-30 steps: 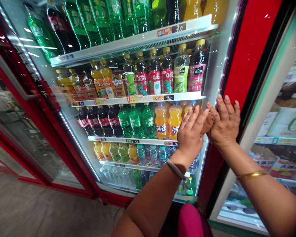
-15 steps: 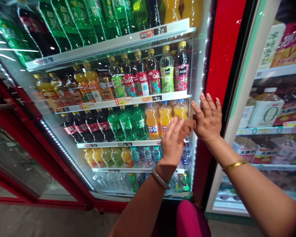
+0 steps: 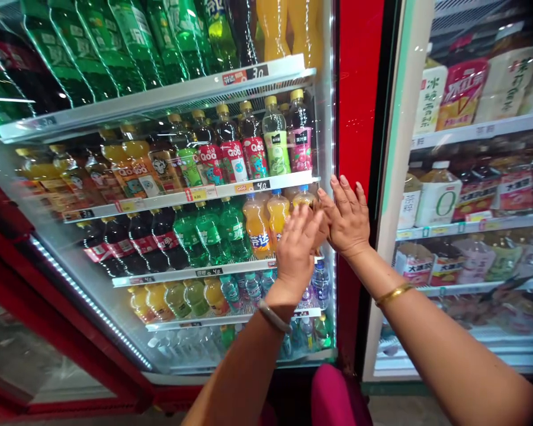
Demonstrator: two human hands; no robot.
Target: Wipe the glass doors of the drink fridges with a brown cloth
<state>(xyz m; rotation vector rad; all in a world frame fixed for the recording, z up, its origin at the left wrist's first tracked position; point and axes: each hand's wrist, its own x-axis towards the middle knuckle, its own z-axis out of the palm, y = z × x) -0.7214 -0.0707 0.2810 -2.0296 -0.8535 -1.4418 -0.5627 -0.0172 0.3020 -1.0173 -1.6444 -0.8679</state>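
Note:
My left hand (image 3: 296, 251), a grey bangle at its wrist, is raised with fingers spread, and lies against or just in front of the glass of a drinks fridge. Close to its right is my right hand (image 3: 347, 220), with a gold bracelet (image 3: 394, 293) further down the arm. Its fingers are also spread, over the glass edge and the red door frame (image 3: 359, 89). Neither hand holds anything. Behind my left hand, orange soda bottles (image 3: 256, 228) stand on a shelf, partly covered by the fingers.
Shelves hold green soda bottles (image 3: 209, 232), cola bottles (image 3: 141, 241) and juice bottles (image 3: 298, 142). To the right, a second cooler with a pale frame (image 3: 388, 195) holds cartons and bottles (image 3: 439, 192). Another red-framed door (image 3: 71, 331) is at the left. A pink-clad knee (image 3: 333, 396) shows below.
The view has swung to the right, so the fridge and hands sit further left and more of the right-hand cooler shows. Both hands stay spread at the door.

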